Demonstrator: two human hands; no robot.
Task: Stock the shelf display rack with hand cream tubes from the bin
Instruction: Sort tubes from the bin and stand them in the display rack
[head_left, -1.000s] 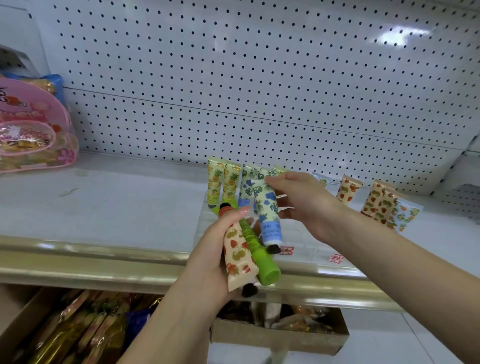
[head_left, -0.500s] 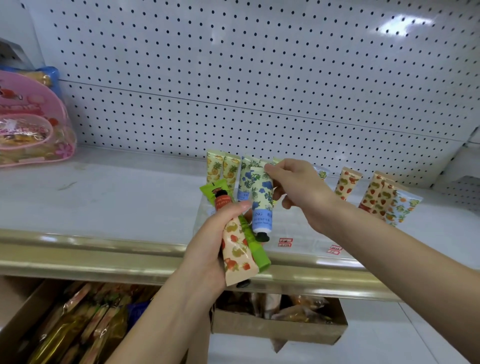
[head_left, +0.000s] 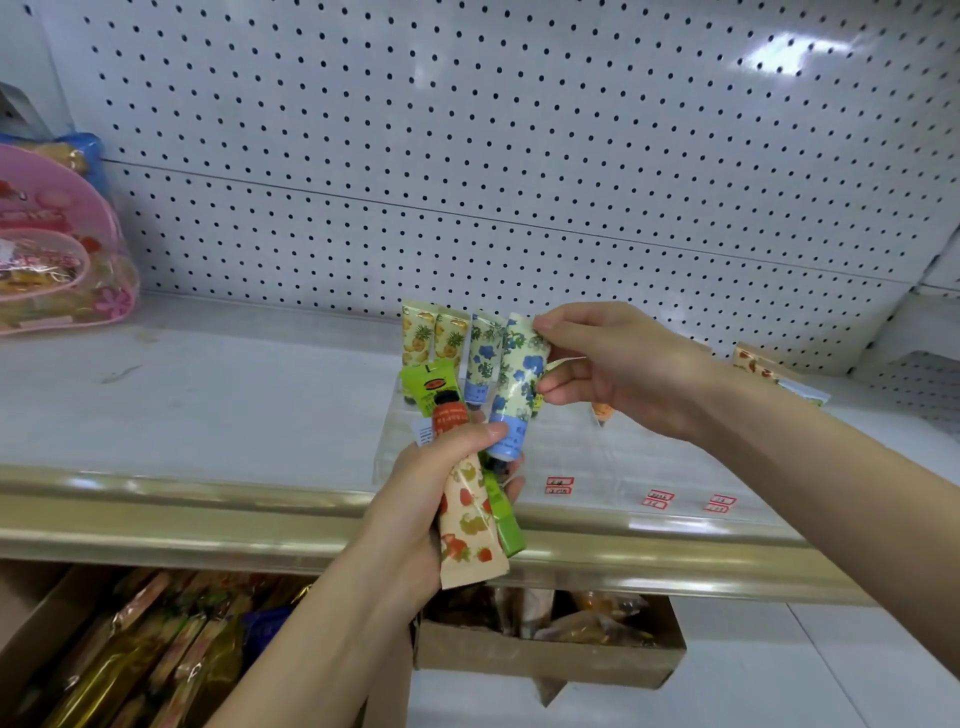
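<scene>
The left hand (head_left: 431, 499), at the centre of the frame, gripped a small bunch of hand cream tubes in curled fingers: a strawberry-print tube (head_left: 467, 525) with its flat end pointing down, and a green tube (head_left: 506, 530) just to its right. The right hand (head_left: 613, 369), right of centre and a little higher, pinched the flat upper end of a blue-flower tube (head_left: 519, 384) between thumb and fingers. That tube hung tilted, cap down, its cap just beside the left fingertips; whether they touched could not be told.

Behind both hands a clear display rack (head_left: 571, 452) sat on the white shelf (head_left: 208, 395), with red price labels (head_left: 558, 486) on its front edge. Two pineapple-print tubes (head_left: 418, 338) and another blue-flower tube (head_left: 480, 358) stood upright at its left end; more printed tubes (head_left: 753, 364) showed past the right wrist. A white pegboard (head_left: 519, 156) filled the upper frame, a pink bag (head_left: 52, 249) sat at far left, and a cardboard box (head_left: 545, 654) of packets lay below the shelf edge.
</scene>
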